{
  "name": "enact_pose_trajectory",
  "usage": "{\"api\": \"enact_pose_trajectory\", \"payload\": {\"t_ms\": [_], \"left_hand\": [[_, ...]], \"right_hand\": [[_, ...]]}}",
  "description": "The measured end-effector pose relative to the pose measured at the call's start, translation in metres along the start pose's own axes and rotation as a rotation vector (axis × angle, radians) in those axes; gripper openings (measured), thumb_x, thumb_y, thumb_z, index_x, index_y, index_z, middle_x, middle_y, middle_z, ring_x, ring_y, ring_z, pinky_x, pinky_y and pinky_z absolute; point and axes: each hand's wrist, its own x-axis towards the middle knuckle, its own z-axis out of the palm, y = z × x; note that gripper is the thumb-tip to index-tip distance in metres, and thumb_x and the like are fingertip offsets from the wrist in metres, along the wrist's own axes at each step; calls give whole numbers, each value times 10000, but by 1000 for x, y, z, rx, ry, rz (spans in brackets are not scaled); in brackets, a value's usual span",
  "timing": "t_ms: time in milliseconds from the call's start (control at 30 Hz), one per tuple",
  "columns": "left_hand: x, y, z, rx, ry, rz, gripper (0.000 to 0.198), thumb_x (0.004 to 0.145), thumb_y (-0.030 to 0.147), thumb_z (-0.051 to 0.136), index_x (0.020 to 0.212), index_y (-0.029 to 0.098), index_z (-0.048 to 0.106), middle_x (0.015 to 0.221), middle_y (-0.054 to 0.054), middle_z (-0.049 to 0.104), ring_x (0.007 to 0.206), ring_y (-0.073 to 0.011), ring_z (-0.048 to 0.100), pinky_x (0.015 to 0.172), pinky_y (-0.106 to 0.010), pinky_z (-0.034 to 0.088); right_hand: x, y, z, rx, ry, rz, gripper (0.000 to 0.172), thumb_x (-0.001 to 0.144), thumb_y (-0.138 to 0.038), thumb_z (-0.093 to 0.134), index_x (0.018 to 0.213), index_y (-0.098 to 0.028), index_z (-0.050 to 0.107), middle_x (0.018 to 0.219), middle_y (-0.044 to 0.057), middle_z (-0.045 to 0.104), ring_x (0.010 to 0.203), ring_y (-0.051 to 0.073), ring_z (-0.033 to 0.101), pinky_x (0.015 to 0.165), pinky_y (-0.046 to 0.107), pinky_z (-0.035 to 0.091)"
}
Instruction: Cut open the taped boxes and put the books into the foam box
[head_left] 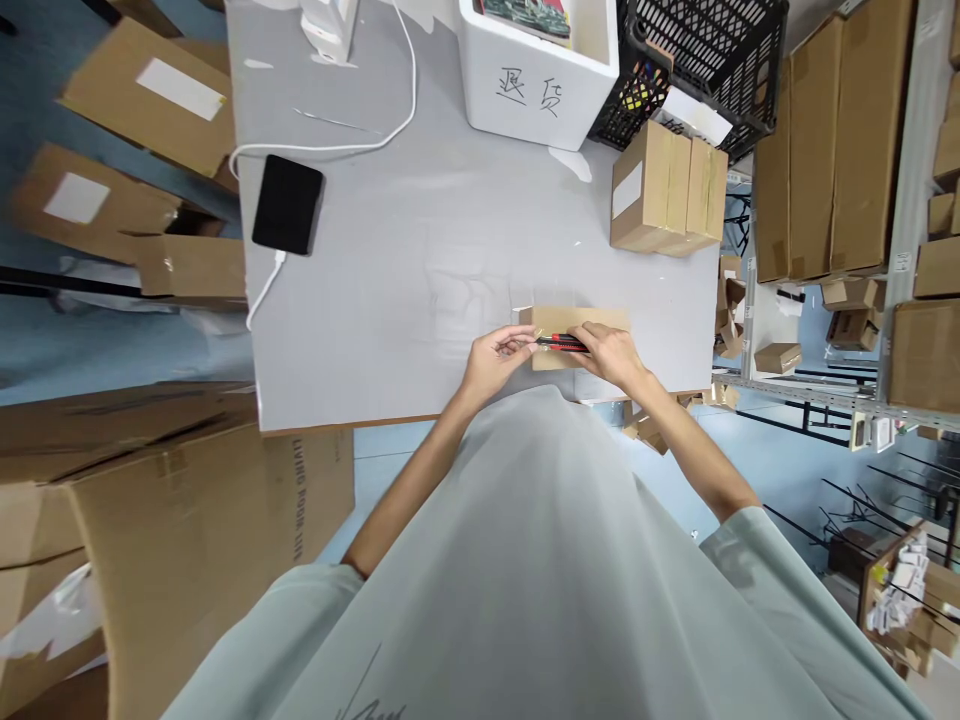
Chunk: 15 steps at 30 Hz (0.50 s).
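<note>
Grey bench (420,300), near edge right of centre: small cardboard box (592,322) lies flat, partly hidden under both hands.

Box: looks light, with stiff corrugated walls, and the flat top would dent under a hard press. Probably slides easily on the smooth bench, so it is best pinned from above or held by its 2 short ends.

Left hand (495,358): fingers curled, with the tips at the box's left edge and the knife's front end. Cannot tell which of the 2 it pinches.

Right hand (613,355): closed around the rear of the utility knife (564,343), resting on the box top.

Knife: red and black, slim, rigid plastic body, light. It lies roughly level across the box's near part, bridging the 2 hands. Blade too small to see, so it should be treated as extended. Safe hold is the handle body only.

Taped carton (667,190) sits well apart, further back on the right.
</note>
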Motion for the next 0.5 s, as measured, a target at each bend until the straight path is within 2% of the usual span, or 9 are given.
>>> {"api": "enact_pose_trajectory", "payload": {"t_ms": [233,367,500], "left_hand": [[5,-19,-3,3,-31,-10,496,798,516,836,1165,181,848,946,-76,812,722,-146,608,707,-295,521],[6,-28,-6,68,20,-29,471,814,491,797,1160,176,848,938,-61,789,678,-124,529,683,-282,488],[8,-31,-9,168,51,-34,438,825,472,801,1156,188,848,890,-36,764,687,-133,546,720,-291,507]], "right_hand": [[4,1,1,-58,-91,1,341,1146,-371,558,1413,-191,671,1215,129,760,1077,277,683,815,337,416],[7,3,5,-96,-99,46,330,1152,-343,535,1414,-192,665,1241,147,749,1102,284,672,843,351,429],[10,5,10,-140,-104,70,337,1161,-255,465,1446,-196,635,1275,155,735,1116,278,656,870,356,438]]}}
